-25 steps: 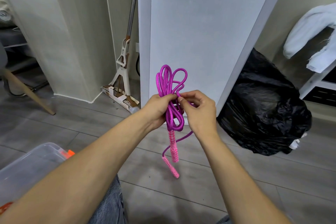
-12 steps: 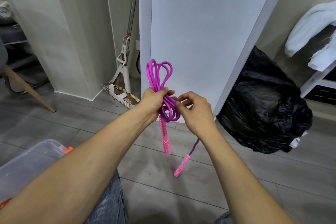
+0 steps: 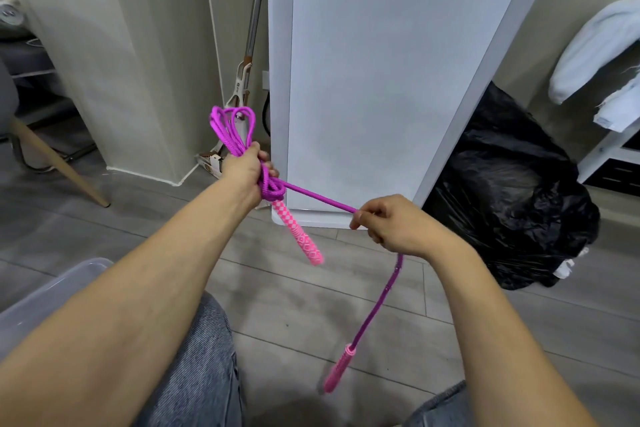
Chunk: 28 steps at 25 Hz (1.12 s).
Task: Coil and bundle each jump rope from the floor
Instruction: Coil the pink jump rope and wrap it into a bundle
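White panel [image 3: 381, 80], black plastic bag [image 3: 512, 191] beside it, leaning mop [image 3: 243, 80], clear plastic bin [image 3: 52, 288]

The left grip [image 3: 242, 168] closes round the waist of the coiled jump rope [image 3: 322, 199], so the turns there are hidden, and its fingers are mostly out of sight behind its back. The strand disappears inside the right grip [image 3: 398, 229] and reappears beneath it. The lower handle [image 3: 337, 369] is smeared with blur and its pattern cannot be made out. The left edge cuts the clear bin [image 3: 59, 282] and the chair [image 3: 59, 166]. The mop [image 3: 256, 10] runs out through the top edge; its label is too small to read. The white panel [image 3: 381, 80] covers part of the black bag [image 3: 512, 191]. The white cloth [image 3: 588, 52] is cut off at the right edge.
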Available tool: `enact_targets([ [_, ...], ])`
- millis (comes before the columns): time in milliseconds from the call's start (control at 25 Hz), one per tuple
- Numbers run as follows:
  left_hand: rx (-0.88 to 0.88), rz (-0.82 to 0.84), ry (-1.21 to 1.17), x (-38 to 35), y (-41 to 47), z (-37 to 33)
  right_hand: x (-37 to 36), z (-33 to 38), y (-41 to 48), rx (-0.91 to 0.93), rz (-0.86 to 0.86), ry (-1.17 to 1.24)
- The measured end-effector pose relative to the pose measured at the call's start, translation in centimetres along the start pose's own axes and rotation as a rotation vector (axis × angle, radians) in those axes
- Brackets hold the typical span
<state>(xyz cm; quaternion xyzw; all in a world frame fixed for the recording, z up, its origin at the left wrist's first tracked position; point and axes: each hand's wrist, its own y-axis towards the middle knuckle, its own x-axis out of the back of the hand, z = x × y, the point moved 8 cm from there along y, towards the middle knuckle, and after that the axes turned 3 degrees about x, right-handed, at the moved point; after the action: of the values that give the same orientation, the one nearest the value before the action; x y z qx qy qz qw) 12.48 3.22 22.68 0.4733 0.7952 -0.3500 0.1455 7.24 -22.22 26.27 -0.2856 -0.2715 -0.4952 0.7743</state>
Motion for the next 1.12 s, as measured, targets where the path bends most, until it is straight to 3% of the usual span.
enact_targets([
  [80, -0.146, -0.015, 0.158, 0.2, 0.1, -1.1, 2.0, -1.4, -0.2, -0.066, -0.112, -0.096],
  [200, -0.245, 0.093, 0.374, -1.5, -1.5, -1.2, 4.0, -1.3, -0.3, -0.034, -0.312, -0.059],
  [480, -0.183, 0.51, 0.849, -6.7, -5.7, 3.8, 3.0, 1.1, -0.1, 0.112, -0.371, 0.046],
  [720, -0.212, 0.772, 0.923, -9.0, -9.2, 6.2, 2.6, 1.6, 0.1, 0.164, -0.42, 0.116],
  [920, -0.171, 0.826, 1.129, -8.1, -9.4, 6.7, 2.4, 1.2, 0.1, 0.117, -0.404, 0.062],
  [1120, -0.399, 0.672, 1.626, -7.3, -8.0, 5.7, 1.4, 1.4, 0.1, 0.105, -0.263, -0.001],
])
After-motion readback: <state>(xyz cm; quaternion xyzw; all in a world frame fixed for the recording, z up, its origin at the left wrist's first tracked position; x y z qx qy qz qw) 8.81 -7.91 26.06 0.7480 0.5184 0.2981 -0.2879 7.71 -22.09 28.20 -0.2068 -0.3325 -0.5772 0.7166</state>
